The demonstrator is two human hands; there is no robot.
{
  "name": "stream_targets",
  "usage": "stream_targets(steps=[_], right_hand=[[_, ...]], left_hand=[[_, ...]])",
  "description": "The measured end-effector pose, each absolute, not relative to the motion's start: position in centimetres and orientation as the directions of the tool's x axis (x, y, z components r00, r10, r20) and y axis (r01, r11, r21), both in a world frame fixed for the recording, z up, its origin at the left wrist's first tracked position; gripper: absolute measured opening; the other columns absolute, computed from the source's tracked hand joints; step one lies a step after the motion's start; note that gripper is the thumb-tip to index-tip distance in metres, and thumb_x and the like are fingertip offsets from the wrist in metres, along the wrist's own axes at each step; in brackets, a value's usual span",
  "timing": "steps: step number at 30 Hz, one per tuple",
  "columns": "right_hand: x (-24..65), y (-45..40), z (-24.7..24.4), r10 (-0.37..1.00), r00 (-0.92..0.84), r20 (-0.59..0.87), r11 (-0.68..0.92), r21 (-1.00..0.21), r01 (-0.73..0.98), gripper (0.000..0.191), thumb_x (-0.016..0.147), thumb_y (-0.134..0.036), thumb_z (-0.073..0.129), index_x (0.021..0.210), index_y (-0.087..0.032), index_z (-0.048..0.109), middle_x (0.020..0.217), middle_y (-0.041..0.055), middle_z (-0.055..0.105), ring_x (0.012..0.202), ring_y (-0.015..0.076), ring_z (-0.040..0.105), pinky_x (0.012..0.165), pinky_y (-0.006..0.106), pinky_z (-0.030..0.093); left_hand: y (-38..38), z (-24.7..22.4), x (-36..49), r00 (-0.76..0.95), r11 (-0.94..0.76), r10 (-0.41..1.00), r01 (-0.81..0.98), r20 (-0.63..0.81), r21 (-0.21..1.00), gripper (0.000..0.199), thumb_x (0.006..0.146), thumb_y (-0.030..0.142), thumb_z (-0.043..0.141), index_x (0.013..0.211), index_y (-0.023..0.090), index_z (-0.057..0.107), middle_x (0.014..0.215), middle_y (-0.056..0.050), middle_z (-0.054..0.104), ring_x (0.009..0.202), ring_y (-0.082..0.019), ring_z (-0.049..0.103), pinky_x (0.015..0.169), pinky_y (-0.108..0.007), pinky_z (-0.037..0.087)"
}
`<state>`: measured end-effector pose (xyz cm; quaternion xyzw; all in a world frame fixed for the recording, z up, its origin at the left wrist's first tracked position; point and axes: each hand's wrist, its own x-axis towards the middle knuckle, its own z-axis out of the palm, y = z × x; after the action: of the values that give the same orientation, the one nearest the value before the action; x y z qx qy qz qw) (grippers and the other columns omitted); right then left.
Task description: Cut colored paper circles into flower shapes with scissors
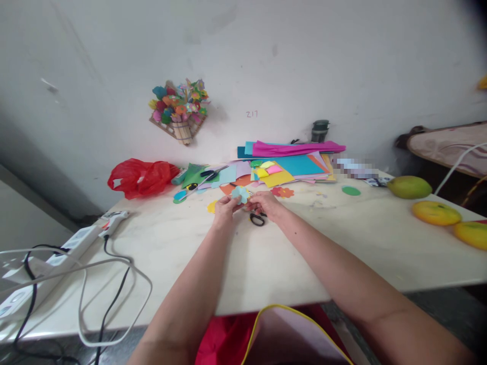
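A light blue paper flower (240, 194) is pinched between the thumb and fingers of my left hand (225, 207). Close to the flower's right edge, my right hand (265, 203) has its fingers drawn together; what they grip, if anything, is too small to make out. Just below that hand are the black handle loops of a pair of scissors (257, 220), whose blades I cannot see. A yellow paper flower (212, 206) lies left of my left hand. Orange and red paper flowers (285, 192) lie beyond my right hand.
Coloured paper sheets (300, 166) are piled against the wall, with other black-handled scissors (208, 174) to their left. A red plastic bag (141, 177) sits back left. A glue gun (114, 222), cables and a power strip (72, 248) occupy the left; mangoes (436, 212) the right.
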<state>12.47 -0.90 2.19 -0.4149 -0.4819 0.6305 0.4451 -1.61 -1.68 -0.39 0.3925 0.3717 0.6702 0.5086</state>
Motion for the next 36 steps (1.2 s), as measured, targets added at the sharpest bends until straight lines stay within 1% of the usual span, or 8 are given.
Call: stream_targets(steps=[6, 10, 13, 16, 18, 23, 29, 36], right_hand=[[13.1, -0.6, 2.8, 0.986, -0.151, -0.074, -0.085, -0.994, -0.064, 0.002, 0.068, -0.011, 0.059, 0.067, -0.012, 0.058, 0.057, 0.0034, 0.066, 0.049, 0.0121, 0.062, 0.035, 0.017, 0.033], [14.8, 0.5, 2.8, 1.000, -0.004, 0.016, 0.016, -0.966, 0.258, 0.007, 0.072, -0.019, 0.057, 0.069, -0.014, 0.061, 0.065, 0.0044, 0.068, 0.059, 0.0137, 0.064, 0.045, 0.018, 0.040], [16.2, 1.2, 2.7, 0.988, 0.087, 0.132, 0.038, -0.732, 0.680, 0.016, 0.077, -0.026, 0.055, 0.071, -0.016, 0.066, 0.080, 0.0074, 0.069, 0.081, 0.0198, 0.065, 0.062, 0.024, 0.046], [16.8, 1.1, 3.0, 0.952, 0.016, 0.307, 0.133, -0.460, 0.878, 0.027, 0.073, -0.017, 0.057, 0.099, -0.019, 0.066, 0.112, 0.0095, 0.063, 0.105, 0.0235, 0.058, 0.075, 0.028, 0.047], [16.7, 0.6, 3.4, 0.940, -0.073, 0.332, 0.208, -0.391, 0.897, 0.039, 0.074, -0.017, 0.057, 0.112, -0.022, 0.060, 0.118, 0.0084, 0.060, 0.106, 0.0227, 0.057, 0.077, 0.029, 0.046], [15.3, -1.1, 4.3, 0.946, -0.304, 0.114, 0.324, -0.270, 0.907, 0.028, 0.074, -0.036, 0.059, 0.098, -0.024, 0.067, 0.100, 0.0059, 0.069, 0.094, 0.0241, 0.062, 0.074, 0.030, 0.044], [13.1, -3.2, 4.3, 0.896, -0.443, -0.001, 0.442, -0.061, 0.895, 0.039, 0.072, -0.031, 0.059, 0.107, -0.018, 0.066, 0.106, 0.0145, 0.068, 0.099, 0.0294, 0.061, 0.075, 0.033, 0.044], [13.4, -2.7, 4.6, 0.910, -0.412, 0.039, 0.414, -0.138, 0.900, 0.044, 0.071, -0.026, 0.061, 0.115, -0.020, 0.063, 0.112, 0.0126, 0.066, 0.102, 0.0281, 0.061, 0.076, 0.032, 0.044]], left_hand=[[-1.5, -0.3, -2.1, -0.196, -0.129, 0.980, -0.440, 0.046, 0.888, 0.025, 0.053, 0.021, 0.078, 0.067, 0.013, 0.059, 0.067, -0.005, 0.068, 0.067, -0.019, 0.068, 0.072, -0.034, 0.054], [-1.6, -0.2, -2.4, -0.164, -0.083, 0.986, -0.462, 0.007, 0.883, 0.019, 0.059, 0.018, 0.074, 0.068, 0.013, 0.058, 0.068, -0.007, 0.068, 0.073, -0.022, 0.069, 0.072, -0.033, 0.055], [-1.7, -0.2, -2.5, -0.154, -0.067, 0.988, -0.470, -0.006, 0.880, 0.015, 0.062, 0.015, 0.071, 0.070, 0.012, 0.059, 0.069, -0.007, 0.069, 0.073, -0.021, 0.069, 0.072, -0.033, 0.055], [-1.6, -0.2, -2.6, -0.148, -0.065, 0.989, -0.472, -0.006, 0.879, 0.014, 0.063, 0.014, 0.070, 0.074, 0.012, 0.060, 0.072, -0.008, 0.070, 0.073, -0.021, 0.069, 0.070, -0.032, 0.056], [-1.5, -0.3, -2.8, -0.150, -0.066, 0.989, -0.474, -0.006, 0.878, 0.014, 0.064, 0.013, 0.070, 0.074, 0.011, 0.061, 0.073, -0.008, 0.070, 0.074, -0.021, 0.069, 0.068, -0.031, 0.056], [-1.4, -0.2, -3.2, -0.203, -0.094, 0.979, -0.482, -0.006, 0.871, 0.010, 0.064, 0.013, 0.069, 0.068, 0.011, 0.060, 0.068, -0.007, 0.069, 0.070, -0.020, 0.069, 0.067, -0.029, 0.055], [-1.4, -0.1, -3.5, -0.228, -0.132, 0.973, -0.485, 0.021, 0.864, 0.008, 0.065, 0.013, 0.068, 0.069, 0.011, 0.061, 0.069, -0.009, 0.069, 0.072, -0.021, 0.069, 0.071, -0.031, 0.055], [-1.4, 0.1, -3.7, -0.269, -0.160, 0.963, -0.498, 0.024, 0.853, 0.009, 0.064, 0.014, 0.068, 0.070, 0.011, 0.062, 0.070, -0.009, 0.070, 0.072, -0.020, 0.070, 0.069, -0.028, 0.054]])
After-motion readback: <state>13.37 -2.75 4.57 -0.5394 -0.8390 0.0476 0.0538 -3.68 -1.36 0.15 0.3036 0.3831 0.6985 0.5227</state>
